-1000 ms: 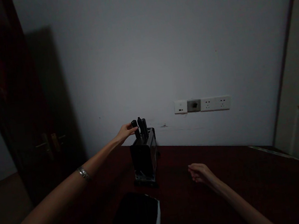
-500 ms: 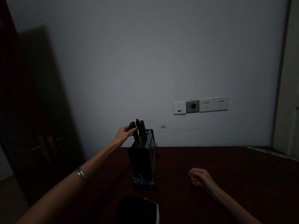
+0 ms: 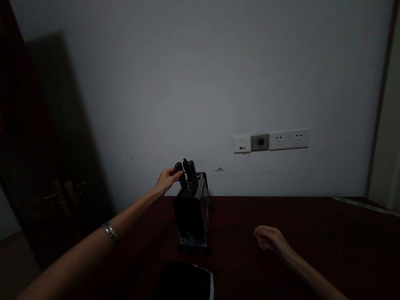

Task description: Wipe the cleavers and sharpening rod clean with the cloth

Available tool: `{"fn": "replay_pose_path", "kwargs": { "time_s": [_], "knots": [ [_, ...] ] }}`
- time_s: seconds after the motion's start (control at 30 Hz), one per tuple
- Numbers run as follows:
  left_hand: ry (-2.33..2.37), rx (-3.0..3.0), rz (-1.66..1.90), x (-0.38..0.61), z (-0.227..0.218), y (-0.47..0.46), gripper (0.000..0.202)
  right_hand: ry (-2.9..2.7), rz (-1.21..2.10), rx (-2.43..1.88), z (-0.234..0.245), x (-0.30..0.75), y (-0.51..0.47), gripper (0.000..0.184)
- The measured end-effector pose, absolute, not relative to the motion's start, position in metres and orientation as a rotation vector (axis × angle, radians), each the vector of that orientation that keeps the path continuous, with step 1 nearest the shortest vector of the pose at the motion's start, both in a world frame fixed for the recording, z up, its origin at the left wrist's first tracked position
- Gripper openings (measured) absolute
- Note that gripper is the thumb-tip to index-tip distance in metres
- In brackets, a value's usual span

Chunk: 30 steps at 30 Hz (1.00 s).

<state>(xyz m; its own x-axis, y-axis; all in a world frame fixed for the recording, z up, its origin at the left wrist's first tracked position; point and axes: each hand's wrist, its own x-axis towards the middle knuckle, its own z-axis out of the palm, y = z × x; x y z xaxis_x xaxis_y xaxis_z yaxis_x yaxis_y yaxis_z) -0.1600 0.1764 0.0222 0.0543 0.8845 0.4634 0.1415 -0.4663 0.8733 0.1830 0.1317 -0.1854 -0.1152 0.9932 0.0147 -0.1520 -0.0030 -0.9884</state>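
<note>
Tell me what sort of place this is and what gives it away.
Probably an ordinary indoor room, perhaps in a home, though which room I can't tell. Sockets are set in a plain wall behind a dark red table, and a dark door stands at the left.

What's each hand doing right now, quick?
Left hand: closed on a black handle standing in the black holder.
Right hand: loosely closed, no held object visible.

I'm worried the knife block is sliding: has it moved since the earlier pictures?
No. Against the wall sockets, the knife block shows no visible shift either way.
</note>
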Motion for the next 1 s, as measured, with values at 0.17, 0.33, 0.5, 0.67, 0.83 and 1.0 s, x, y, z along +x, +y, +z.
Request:
{"fn": "replay_pose_path", "kwargs": {
  "time_s": [0.17, 0.33, 0.5, 0.67, 0.83, 1.0],
  "knots": [
    [1.031, 1.679, 1.460, -0.161, 0.023, 0.177, 0.024, -1.186, 1.336, -1.039, -0.182, 0.182, 0.127, 0.025],
    [1.025, 1.670, 1.424, -0.163, 0.024, 0.178, 0.030, -1.190, 1.333, -1.046, -0.181, 0.182, 0.126, 0.026],
    [1.023, 1.675, 1.393, -0.165, 0.025, 0.177, 0.031, -1.175, 1.335, -1.045, -0.182, 0.182, 0.128, 0.026],
    [1.011, 1.684, 1.375, -0.166, 0.027, 0.176, 0.032, -1.150, 1.353, -1.026, -0.183, 0.182, 0.128, 0.026],
    [1.016, 1.691, 1.389, -0.167, 0.030, 0.176, 0.031, -1.142, 1.364, -1.008, -0.186, 0.182, 0.130, 0.025],
    [1.026, 1.697, 1.408, -0.167, 0.038, 0.175, 0.028, -1.139, 1.362, -0.997, -0.188, 0.183, 0.131, 0.024]
  ]
}}
